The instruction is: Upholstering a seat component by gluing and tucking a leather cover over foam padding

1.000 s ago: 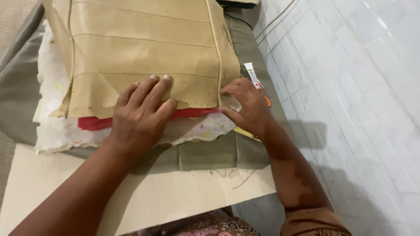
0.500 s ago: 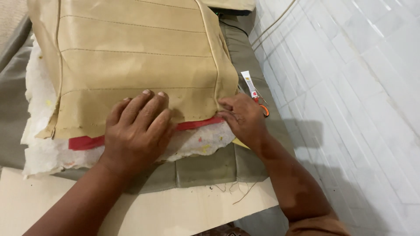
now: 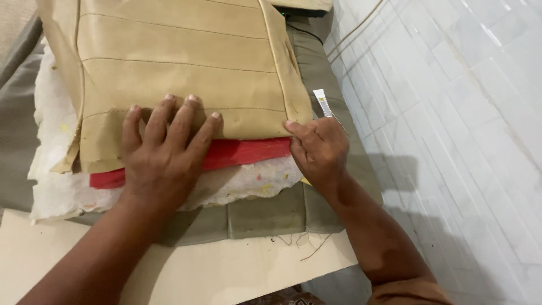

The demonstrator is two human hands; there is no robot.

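While the tan stitched cover lies across the upper half of the view, the left hand rests flat on its near edge, fingers spread and pointing toward 12 o'clock, palm down and grasping nothing. The right hand sits at 3 o'clock from the left hand, at the cover's near right corner; its fingers are curled, with the fingertips on the corner edge, but whether they pinch the material cannot be told. A red strip shows under the cover's near edge, running between the two hands and out at 8 o'clock from the left hand. Below the strip lies white foam padding flecked with yellow, which rests on a grey-green cushion. A sheet of pale cardboard extends at 6 o'clock. A small white tube lies at 12 o'clock from the right hand, beside the white tiled floor.
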